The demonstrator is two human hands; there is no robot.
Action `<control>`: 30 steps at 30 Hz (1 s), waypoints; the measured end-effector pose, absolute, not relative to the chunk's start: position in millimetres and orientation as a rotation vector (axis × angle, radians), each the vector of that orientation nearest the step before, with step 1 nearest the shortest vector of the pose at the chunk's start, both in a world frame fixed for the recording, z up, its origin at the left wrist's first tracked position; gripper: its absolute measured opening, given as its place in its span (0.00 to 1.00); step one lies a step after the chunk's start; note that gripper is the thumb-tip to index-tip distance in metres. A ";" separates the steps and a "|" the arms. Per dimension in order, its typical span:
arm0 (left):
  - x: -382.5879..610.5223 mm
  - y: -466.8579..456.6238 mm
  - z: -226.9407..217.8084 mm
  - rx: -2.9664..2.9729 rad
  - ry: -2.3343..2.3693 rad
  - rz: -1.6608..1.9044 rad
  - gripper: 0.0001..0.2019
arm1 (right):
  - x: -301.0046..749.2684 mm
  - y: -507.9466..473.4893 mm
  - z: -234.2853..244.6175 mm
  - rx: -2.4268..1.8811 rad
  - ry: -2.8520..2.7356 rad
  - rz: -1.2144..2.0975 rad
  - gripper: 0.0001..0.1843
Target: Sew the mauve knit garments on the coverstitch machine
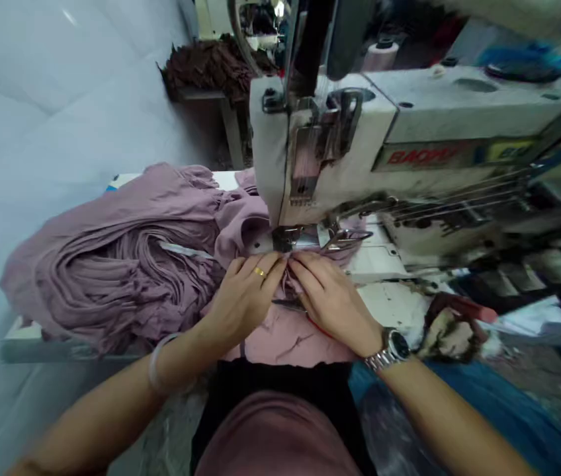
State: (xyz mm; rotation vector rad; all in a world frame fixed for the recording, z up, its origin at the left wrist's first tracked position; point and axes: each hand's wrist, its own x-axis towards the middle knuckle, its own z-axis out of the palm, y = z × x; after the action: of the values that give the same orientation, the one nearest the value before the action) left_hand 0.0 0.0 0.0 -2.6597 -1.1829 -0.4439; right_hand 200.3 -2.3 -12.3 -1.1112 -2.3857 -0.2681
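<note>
Both of my hands are at the front of the presser foot [288,239] of a white industrial sewing machine [434,109]. My left hand [248,291], with a gold ring, is closed on a gathered piece of mauve fabric [289,285], fingertips close to the foot. From the other side my right hand [330,297] grips the same fabric, its fingers bent together and pressed down. The exact pinch is hidden under the fingers. Mauve cloth also lies bunched just left of the foot. A pink cloth [285,337] covers the table edge below my hands.
A large folded pile of mauve fabric [122,258] fills the left of the table, against a white sheeted wall [62,99]. Dark brown fabric [215,66] is heaped behind. Cloth scraps [452,330] lie at the right, beside a red-handled item [479,311].
</note>
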 end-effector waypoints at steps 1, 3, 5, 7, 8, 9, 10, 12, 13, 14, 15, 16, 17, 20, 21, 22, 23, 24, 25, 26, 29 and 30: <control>0.4 1.8 -0.3 -2.656 -1.188 -0.433 0.20 | 199.5 -2.0 -11.2 -1.120 -2.392 -0.266 0.21; 1.2 5.0 -0.8 -2.652 -1.198 -0.417 0.20 | 198.2 -1.2 -9.3 -1.137 -2.402 -0.260 0.21; 1.7 7.0 -1.0 -2.653 -1.205 -0.409 0.21 | 197.6 -0.2 -7.7 -1.152 -2.409 -0.251 0.21; 2.1 8.2 -0.8 -2.656 -1.212 -0.414 0.21 | 197.4 1.0 -6.4 -1.164 -2.412 -0.243 0.21; 2.4 8.6 -0.8 -2.659 -1.215 -0.423 0.21 | 197.3 1.7 -5.8 -1.170 -2.407 -0.239 0.20; 2.6 9.1 -0.7 -2.662 -1.217 -0.435 0.20 | 197.1 2.3 -5.3 -1.176 -2.400 -0.234 0.20; 2.9 9.7 -0.8 -2.667 -1.217 -0.450 0.20 | 196.8 2.8 -4.8 -1.183 -2.392 -0.228 0.20; 3.1 11.0 -1.1 -2.674 -1.206 -0.479 0.19 | 196.2 3.8 -3.8 -1.193 -2.380 -0.211 0.20; 2.9 11.8 -1.3 -2.673 -1.195 -0.491 0.19 | 195.9 4.1 -3.5 -1.196 -2.375 -0.201 0.20; 2.4 12.4 -1.4 -2.670 -1.182 -0.503 0.19 | 195.9 4.3 -3.3 -1.195 -2.370 -0.193 0.20; 1.5 13.0 -1.3 -2.667 -1.164 -0.517 0.19 | 196.0 4.4 -3.3 -1.186 -2.363 -0.185 0.20; 0.3 13.4 -1.0 -2.667 -1.137 -0.540 0.19 | 196.3 4.2 -3.6 -1.165 -2.353 -0.176 0.19; -1.3 13.6 -0.5 -2.675 -1.100 -0.571 0.17 | 196.7 3.7 -4.2 -1.133 -2.339 -0.166 0.18; -7.1 13.7 2.1 -2.722 -0.943 -0.678 0.12 | 198.1 1.1 -7.6 -1.029 -2.274 -0.123 0.13; -8.9 13.7 2.8 -2.732 -0.899 -0.706 0.11 | 198.2 -0.1 -9.0 -1.011 -2.256 -0.112 0.12; -10.4 13.8 3.2 -2.737 -0.869 -0.726 0.11 | 198.1 -1.4 -10.4 -1.004 -2.243 -0.105 0.11; -11.6 14.0 3.4 -2.735 -0.850 -0.741 0.11 | 197.8 -2.5 -11.5 -1.004 -2.236 -0.101 0.11; -12.3 14.4 3.2 -2.734 -0.843 -0.751 0.11 | 197.3 -3.4 -12.3 -1.008 -2.231 -0.098 0.11; -12.6 15.0 2.8 -2.733 -0.845 -0.763 0.10 | 196.6 -4.0 -12.7 -1.011 -2.229 -0.097 0.11; -12.5 15.8 2.2 -2.733 -0.851 -0.773 0.10 | 195.9 -4.3 -12.8 -1.018 -2.226 -0.094 0.12; -10.4 18.5 0.1 -2.728 -0.858 -0.827 0.09 | 193.5 -2.3 -10.8 -1.038 -2.220 -0.077 0.11; -9.5 19.4 -0.4 -2.722 -0.856 -0.845 0.10 | 192.7 -0.9 -9.8 -1.048 -2.220 -0.066 0.11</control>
State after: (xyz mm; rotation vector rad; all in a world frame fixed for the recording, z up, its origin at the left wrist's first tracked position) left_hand -9.5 19.4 -0.4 -2.7217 -0.8563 -0.8446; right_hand 192.7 -0.9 -9.8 -1.0479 -2.2196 -0.0658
